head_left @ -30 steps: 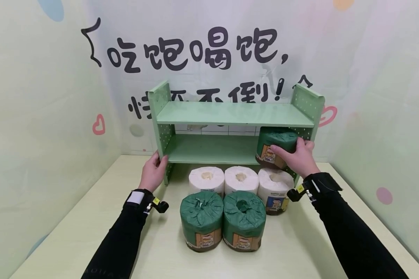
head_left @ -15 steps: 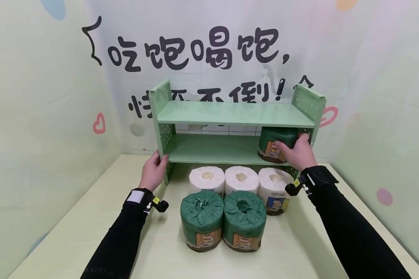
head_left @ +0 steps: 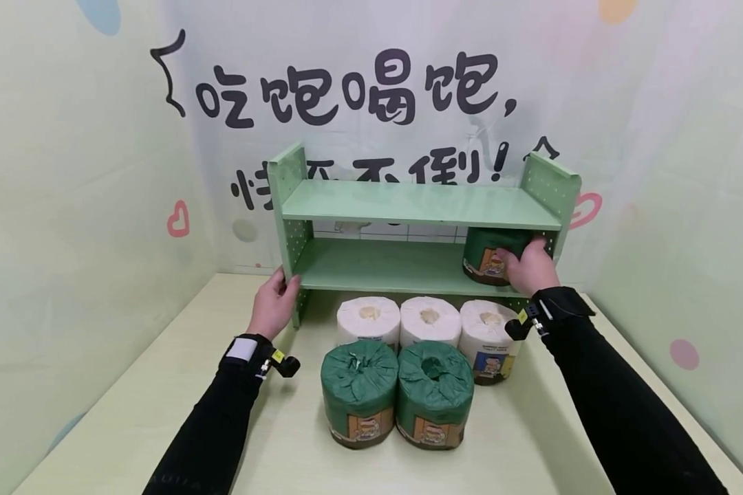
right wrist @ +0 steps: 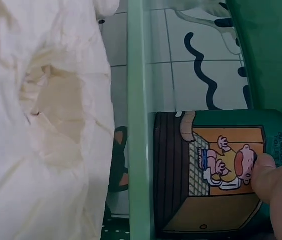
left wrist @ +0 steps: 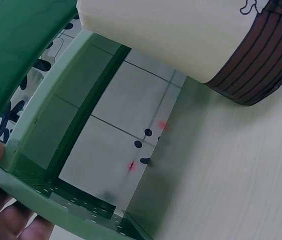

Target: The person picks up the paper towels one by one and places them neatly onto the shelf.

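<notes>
Head view: shelved green roll (head_left: pixel 484 256) in grip between right thumb (head_left: pixel 510 261) and fingers (head_left: pixel 536 246).

吃饱喝饱, 倒! on backdrop (head_left: pixel 378 135), TOILET PAPER on rightmost white roll (head_left: pixel 486 344)

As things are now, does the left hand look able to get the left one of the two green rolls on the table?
Probably yes, after letting go: the left hand grips the shelf's left side panel, but no other roll stands between it and the left green roll.
</notes>
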`<action>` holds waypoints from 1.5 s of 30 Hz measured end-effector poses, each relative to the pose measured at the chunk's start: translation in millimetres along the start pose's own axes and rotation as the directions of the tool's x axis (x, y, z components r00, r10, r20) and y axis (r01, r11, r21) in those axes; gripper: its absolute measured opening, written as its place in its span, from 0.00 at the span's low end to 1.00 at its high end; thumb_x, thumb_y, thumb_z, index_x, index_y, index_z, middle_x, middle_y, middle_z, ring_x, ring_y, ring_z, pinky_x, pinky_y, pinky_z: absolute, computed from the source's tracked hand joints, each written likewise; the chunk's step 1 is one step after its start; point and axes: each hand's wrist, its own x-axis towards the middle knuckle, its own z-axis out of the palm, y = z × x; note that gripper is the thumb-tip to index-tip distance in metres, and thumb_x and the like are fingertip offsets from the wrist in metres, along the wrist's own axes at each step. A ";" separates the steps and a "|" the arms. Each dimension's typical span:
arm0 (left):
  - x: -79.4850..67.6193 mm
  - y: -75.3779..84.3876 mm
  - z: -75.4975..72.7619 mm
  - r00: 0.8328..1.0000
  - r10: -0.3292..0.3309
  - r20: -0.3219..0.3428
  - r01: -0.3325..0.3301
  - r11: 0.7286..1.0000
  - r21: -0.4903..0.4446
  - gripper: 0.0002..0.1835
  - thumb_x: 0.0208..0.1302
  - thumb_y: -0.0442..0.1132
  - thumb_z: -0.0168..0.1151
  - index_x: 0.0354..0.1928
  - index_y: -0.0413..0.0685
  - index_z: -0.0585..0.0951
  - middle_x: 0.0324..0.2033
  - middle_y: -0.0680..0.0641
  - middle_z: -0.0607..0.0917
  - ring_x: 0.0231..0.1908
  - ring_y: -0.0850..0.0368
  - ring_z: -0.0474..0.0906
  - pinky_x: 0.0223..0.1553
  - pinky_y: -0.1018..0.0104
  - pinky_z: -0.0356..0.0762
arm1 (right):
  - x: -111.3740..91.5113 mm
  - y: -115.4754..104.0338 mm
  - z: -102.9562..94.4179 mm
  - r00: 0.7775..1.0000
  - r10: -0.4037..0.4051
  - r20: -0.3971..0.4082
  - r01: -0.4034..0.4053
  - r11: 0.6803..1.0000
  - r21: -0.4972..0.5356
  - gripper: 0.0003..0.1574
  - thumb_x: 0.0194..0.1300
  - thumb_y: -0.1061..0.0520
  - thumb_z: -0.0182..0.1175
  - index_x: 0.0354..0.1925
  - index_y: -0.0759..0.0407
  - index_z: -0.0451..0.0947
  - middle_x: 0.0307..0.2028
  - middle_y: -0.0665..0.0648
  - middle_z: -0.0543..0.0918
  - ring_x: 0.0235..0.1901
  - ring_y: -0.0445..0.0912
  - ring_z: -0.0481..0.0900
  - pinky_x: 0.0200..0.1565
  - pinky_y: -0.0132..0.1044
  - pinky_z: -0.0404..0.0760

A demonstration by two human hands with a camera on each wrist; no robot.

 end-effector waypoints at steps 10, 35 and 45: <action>0.0 2.3 2.6 1.000 -0.004 0.008 0.004 1.000 -0.007 0.23 0.78 0.47 0.50 0.69 0.46 0.70 0.50 0.38 0.81 0.41 0.50 0.76 0.37 0.55 0.75 | 2.9 4.6 2.2 0.998 -0.013 -0.059 0.012 1.000 -0.008 0.49 0.78 0.49 0.50 0.70 0.79 0.34 0.56 0.87 0.64 0.56 0.73 0.64 0.58 0.63 0.64; -0.3 -1.7 0.9 1.000 -0.017 0.011 0.017 1.000 0.026 0.23 0.79 0.48 0.49 0.68 0.48 0.71 0.50 0.39 0.81 0.40 0.51 0.76 0.35 0.57 0.76 | -37.3 7.1 4.7 0.992 -0.124 -0.026 0.126 0.979 0.158 0.50 0.77 0.49 0.51 0.74 0.73 0.34 0.69 0.78 0.48 0.65 0.66 0.53 0.63 0.60 0.61; -1.0 0.5 0.8 1.000 -0.014 0.003 0.014 0.999 0.033 0.21 0.79 0.49 0.49 0.65 0.47 0.73 0.39 0.40 0.82 0.31 0.52 0.74 0.25 0.64 0.73 | -63.2 0.0 -3.8 0.986 -0.164 -0.027 0.163 0.925 0.343 0.45 0.77 0.47 0.52 0.75 0.66 0.43 0.71 0.68 0.54 0.66 0.59 0.57 0.63 0.57 0.63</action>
